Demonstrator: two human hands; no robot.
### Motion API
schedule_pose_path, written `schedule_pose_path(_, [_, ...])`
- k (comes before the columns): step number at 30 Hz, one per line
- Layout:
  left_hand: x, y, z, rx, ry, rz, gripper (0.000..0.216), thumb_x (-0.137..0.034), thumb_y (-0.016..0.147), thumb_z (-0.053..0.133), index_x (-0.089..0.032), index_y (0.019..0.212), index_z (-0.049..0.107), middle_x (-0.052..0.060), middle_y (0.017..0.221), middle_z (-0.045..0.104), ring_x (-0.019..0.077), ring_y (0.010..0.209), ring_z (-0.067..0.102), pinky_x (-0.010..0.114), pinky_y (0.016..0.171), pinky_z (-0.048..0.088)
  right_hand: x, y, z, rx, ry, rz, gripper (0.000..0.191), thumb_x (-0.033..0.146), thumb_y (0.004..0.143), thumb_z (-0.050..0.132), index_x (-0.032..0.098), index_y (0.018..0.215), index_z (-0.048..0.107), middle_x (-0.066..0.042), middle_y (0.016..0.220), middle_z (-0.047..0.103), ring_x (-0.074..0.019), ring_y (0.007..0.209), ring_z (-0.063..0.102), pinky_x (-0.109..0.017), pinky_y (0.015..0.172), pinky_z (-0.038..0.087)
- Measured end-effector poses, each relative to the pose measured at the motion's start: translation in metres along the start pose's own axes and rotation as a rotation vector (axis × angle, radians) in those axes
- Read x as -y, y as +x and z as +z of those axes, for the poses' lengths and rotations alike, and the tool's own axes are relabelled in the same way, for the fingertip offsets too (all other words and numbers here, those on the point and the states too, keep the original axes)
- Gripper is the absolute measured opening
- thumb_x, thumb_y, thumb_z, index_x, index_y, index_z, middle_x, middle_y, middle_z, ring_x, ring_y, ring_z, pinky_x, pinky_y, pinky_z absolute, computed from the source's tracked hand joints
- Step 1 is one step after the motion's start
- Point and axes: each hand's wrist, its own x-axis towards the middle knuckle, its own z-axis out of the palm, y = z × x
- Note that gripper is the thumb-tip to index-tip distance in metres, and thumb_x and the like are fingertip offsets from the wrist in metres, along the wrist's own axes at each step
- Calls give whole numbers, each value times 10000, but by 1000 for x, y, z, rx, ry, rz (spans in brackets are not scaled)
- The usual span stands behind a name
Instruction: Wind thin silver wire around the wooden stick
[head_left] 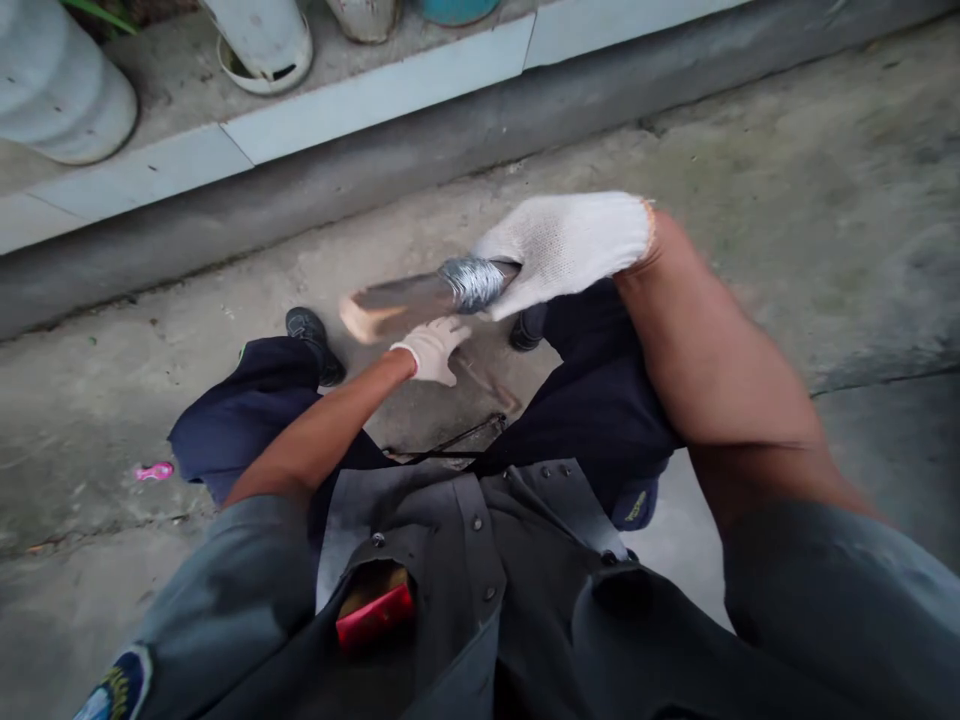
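In a white knit glove, my right hand is closed around the end of a wooden stick. Silvery wire is wound in many turns around the stick close to my fingers. The stick's far end is pale and smeared by motion. Just below it is my left hand, also gloved, with its fingers apart and nothing visible in them. Whether its fingertips touch the stick, I cannot tell. A thin, blurred brownish thing shows below my left hand, too unclear to name.
Between my legs is a thin dark rod. A pink object lies on the concrete floor at the left. Ahead runs a tiled ledge bearing a large white pot, a white pipe-like container and other pots.
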Motion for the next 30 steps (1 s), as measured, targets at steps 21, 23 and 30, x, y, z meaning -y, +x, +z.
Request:
schedule_pose_path(21, [34, -94, -20, 274, 259, -185, 279, -90, 905, 725, -38, 1115, 901, 305, 1050, 832, 400, 1051, 836, 424, 952, 629, -154, 148, 157, 91, 766, 787, 468, 452, 1112, 745, 163, 1475, 688, -140, 1438, 687, -266, 1235, 716, -481, 1048, 650])
schedule_pose_path(23, [39, -94, -19, 310, 248, -207, 272, -81, 897, 735, -49, 1106, 907, 294, 1026, 836, 398, 1033, 839, 415, 937, 632, -158, 155, 187, 136, 779, 810, 475, 453, 1110, 747, 161, 1480, 686, -144, 1448, 684, -271, 1248, 713, -488, 1059, 645])
schedule_pose_path(30, [47, -74, -19, 351, 170, -217, 302, -81, 876, 780, -93, 1142, 924, 258, 960, 841, 377, 1003, 845, 404, 952, 646, -170, 197, 237, 196, 700, 851, 473, 451, 1111, 746, 161, 1479, 687, -144, 1446, 685, -269, 1245, 714, -486, 1057, 647])
